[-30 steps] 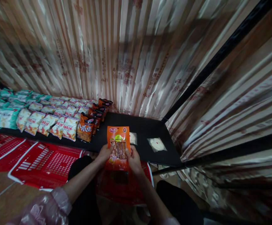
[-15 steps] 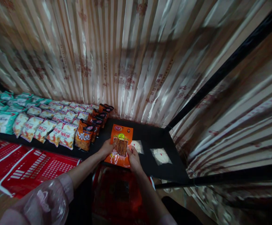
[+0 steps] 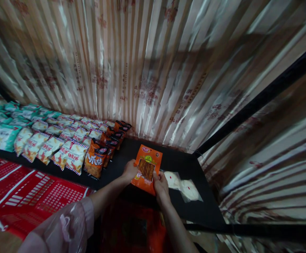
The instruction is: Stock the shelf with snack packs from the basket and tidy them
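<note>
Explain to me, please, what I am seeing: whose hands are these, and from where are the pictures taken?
There is no machine: these are a person's bare hands, seen by a camera worn on the head. The left hand and right hand hold an orange packet by its sides. On the black surface, to the packet's left, are rows of teal bags, white bags and orange-and-black bags; to its right lie two clear packets with something white inside. Red baskets are below, at the left.

Pleated pale curtains (image 3: 147,63) printed with reddish motifs hang in dim light behind a black shelf (image 3: 200,212) and post (image 3: 247,111) above brown floor (image 3: 9,242).
</note>
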A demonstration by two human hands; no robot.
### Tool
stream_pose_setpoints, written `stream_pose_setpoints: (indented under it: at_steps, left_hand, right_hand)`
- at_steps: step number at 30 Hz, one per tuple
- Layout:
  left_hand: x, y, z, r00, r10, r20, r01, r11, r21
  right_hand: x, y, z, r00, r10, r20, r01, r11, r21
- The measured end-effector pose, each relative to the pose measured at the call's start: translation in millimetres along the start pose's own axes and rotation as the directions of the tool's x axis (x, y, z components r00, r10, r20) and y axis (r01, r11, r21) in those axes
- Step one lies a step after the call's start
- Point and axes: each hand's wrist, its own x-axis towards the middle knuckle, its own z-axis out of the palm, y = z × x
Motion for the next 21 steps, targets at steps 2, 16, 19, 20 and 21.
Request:
stream_pose_setpoints:
  at_steps: [2,16,19,20,21]
  left_hand:
    - [8.6,2.6,-7.1,0.999,-0.003,-0.044,0.004,1.0,0.028]
    - [64.3,26.7,-28.3,0.968,-0.002,-0.249,0.044,0.985,0.164]
    - [72.8,32.1,-29.6,0.968,0.009,-0.249,0.042,0.979,0.198]
    - [75.8,33.4,-30.2,0.968,0.012,-0.251,0.042,0.977,0.209]
    - [78.8,34.3,-30.8,0.967,0.016,-0.254,0.042,0.975,0.22]
  right_hand:
    - [6.2,0.5,10.3,0.999,0.004,0.042,-0.004,1.0,0.016]
    - [73.5,-23.0,64.7,0.977,-0.179,0.12,0.197,0.966,-0.169]
    - [84.1,-24.2,74.5,0.977,-0.186,0.106,0.205,0.957,-0.206]
    - [86.9,-24.0,77.2,0.976,-0.188,0.108,0.208,0.954,-0.216]
    - [89.4,-23.6,79.6,0.975,-0.193,0.11,0.214,0.951,-0.223]
